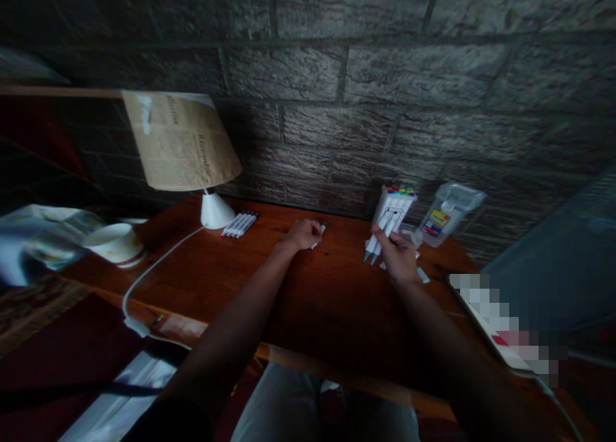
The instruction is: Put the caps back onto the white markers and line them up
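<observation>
My left hand (303, 234) rests on the wooden desk (298, 301), fingers closed around a white marker (319, 231) whose tip pokes out to the right. My right hand (399, 257) is closed on a few white markers (378, 243) that point down and to the left. Just behind that hand stands a white marker box (395, 206) with coloured caps showing at its top. A row of several white markers (239, 224) lies on the desk beside the lamp base.
A table lamp (180, 140) with a paper shade stands at the back left, its white cord (149, 269) trailing off the front edge. A clear plastic case (447, 214) leans on the brick wall. A white bowl (113, 242) sits at the left.
</observation>
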Tool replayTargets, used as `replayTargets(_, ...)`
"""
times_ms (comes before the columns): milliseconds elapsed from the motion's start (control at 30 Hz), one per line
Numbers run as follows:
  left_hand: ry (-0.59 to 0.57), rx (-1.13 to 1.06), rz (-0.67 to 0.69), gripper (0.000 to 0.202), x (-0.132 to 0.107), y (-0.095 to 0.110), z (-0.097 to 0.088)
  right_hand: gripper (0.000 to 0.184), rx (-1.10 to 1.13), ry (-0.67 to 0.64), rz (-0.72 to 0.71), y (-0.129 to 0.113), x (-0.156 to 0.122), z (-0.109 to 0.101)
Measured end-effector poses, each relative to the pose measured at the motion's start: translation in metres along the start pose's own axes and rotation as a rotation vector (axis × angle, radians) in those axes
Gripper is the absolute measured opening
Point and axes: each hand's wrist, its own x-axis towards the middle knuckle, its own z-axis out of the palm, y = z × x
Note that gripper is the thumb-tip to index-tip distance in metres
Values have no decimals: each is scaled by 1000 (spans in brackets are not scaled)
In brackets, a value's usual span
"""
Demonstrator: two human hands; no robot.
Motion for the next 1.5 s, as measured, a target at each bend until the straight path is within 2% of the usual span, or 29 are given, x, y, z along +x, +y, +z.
replayTargets(167,-118,-250,-33,40,-6,0,1,54,-61,-55,-3,2,-1,0)
replayTargets(333,-384,-531,-167,36,-15,19,-1,49,-51,-100,-22,5,0,2)
replayTargets(433,-466,-707,-155,34,-17,30,-3,51,-49,-110,-3,7,0,4)
replayTargets(567,-439,-922,-94,33,-18,37,-1,53,-33,-177,46,4,-4,7)
replayTargets(767,-481,-1021,83,34,-24,47,16,52,37,-341,-33,-9,-12,9)
replayTargets(933,-463,-1015,142,34,-26,54,24,53,88,-323,-70,-14,-13,8)
replayTargets(1133,-413,-966,220,34,-26,55,22,52,67,-365,-80,-18,-14,6)
replayTargets(1367,-376,-941,210,31,-25,54,20,43,70,-373,-156,-12,-12,6)
replayTargets(1500,-393,-930,209,30,-24,53,21,38,74,-359,-177,-8,-10,5)
